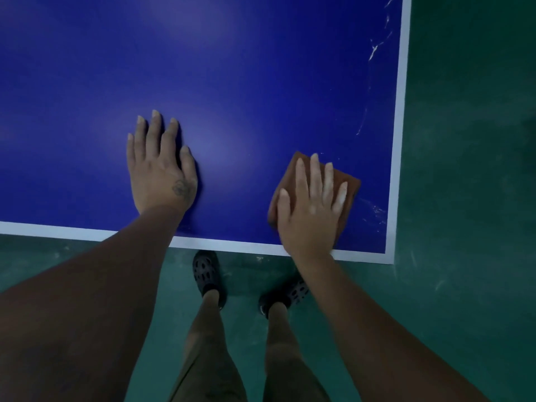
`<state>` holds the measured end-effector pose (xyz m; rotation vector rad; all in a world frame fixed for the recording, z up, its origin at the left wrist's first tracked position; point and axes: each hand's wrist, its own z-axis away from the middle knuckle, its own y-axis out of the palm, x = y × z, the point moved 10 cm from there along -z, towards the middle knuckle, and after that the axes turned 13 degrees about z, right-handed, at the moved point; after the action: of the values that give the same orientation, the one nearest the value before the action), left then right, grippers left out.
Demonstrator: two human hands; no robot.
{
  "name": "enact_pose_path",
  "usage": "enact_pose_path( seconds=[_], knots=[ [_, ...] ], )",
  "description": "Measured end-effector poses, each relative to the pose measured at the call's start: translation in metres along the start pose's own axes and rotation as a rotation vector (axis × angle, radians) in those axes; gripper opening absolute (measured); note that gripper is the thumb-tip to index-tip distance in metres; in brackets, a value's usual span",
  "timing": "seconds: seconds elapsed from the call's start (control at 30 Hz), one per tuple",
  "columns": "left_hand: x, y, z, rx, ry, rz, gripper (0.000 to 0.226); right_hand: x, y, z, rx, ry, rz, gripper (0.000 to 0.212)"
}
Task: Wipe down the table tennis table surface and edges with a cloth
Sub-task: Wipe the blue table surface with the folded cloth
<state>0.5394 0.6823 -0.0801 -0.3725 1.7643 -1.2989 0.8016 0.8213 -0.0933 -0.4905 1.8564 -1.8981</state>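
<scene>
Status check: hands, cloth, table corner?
Left hand flat on table, holding nothing. Right hand pressing brown cloth flat near right corner. White smears along right edge, beyond the cloth.

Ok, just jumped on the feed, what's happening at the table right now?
A person stands at the near right corner of the blue table. The right hand presses a brown cloth flat onto the surface there, and the left hand rests flat on bare table. White smears show along the right edge.
</scene>
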Motion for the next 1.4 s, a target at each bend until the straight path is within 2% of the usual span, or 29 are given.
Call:
enact_pose_path(
  seconds=[0.07,0.17,0.23,0.3,0.37,0.5,0.6,0.77,0.9,0.97,1.13,1.27,1.4],
  knots=[
    [0.002,0.000,0.000,-0.003,0.006,0.003,0.057,0.035,-0.003,-0.013,0.002,0.019,-0.024,0.065],
    [0.004,0.003,-0.001,0.024,-0.003,0.012,0.059,0.093,-0.006,0.003,-0.018,-0.234,-0.054,0.064],
    [0.004,0.004,-0.001,0.051,-0.016,0.000,0.063,0.102,-0.007,0.023,-0.032,-0.394,-0.093,0.063],
    [0.002,0.005,0.000,0.072,-0.015,-0.018,0.066,0.080,-0.004,0.034,-0.024,-0.463,-0.089,0.062],
    [-0.001,0.006,0.002,0.078,-0.007,-0.033,0.068,0.033,0.003,0.036,0.001,-0.424,-0.050,0.063],
    [-0.021,0.016,0.019,0.062,-0.033,-0.012,0.069,-0.098,0.005,0.032,0.027,-0.146,0.047,0.063],
    [-0.051,0.036,0.037,0.098,-0.100,-0.058,0.074,-0.141,0.002,0.031,0.027,-0.045,0.069,0.063],
    [-0.104,0.070,0.050,0.148,-0.128,-0.119,0.075,-0.105,0.000,0.015,0.043,0.016,0.073,0.064],
    [-0.109,0.081,0.049,0.134,-0.099,-0.118,0.069,-0.041,0.001,-0.018,0.013,-0.267,0.027,0.064],
    [-0.108,0.078,0.049,0.108,-0.099,-0.083,0.068,-0.038,-0.001,-0.057,0.006,-0.312,0.004,0.064],
    [-0.111,0.076,0.049,0.093,-0.121,-0.054,0.067,-0.083,-0.005,-0.157,0.070,-0.145,0.005,0.066],
    [-0.111,0.073,0.049,0.058,-0.120,-0.007,0.066,-0.074,-0.007,-0.131,0.055,-0.125,0.047,0.066],
    [-0.113,0.069,0.049,0.021,-0.108,0.026,0.063,-0.050,0.004,-0.042,0.047,-0.318,0.016,0.065]
  ],
)
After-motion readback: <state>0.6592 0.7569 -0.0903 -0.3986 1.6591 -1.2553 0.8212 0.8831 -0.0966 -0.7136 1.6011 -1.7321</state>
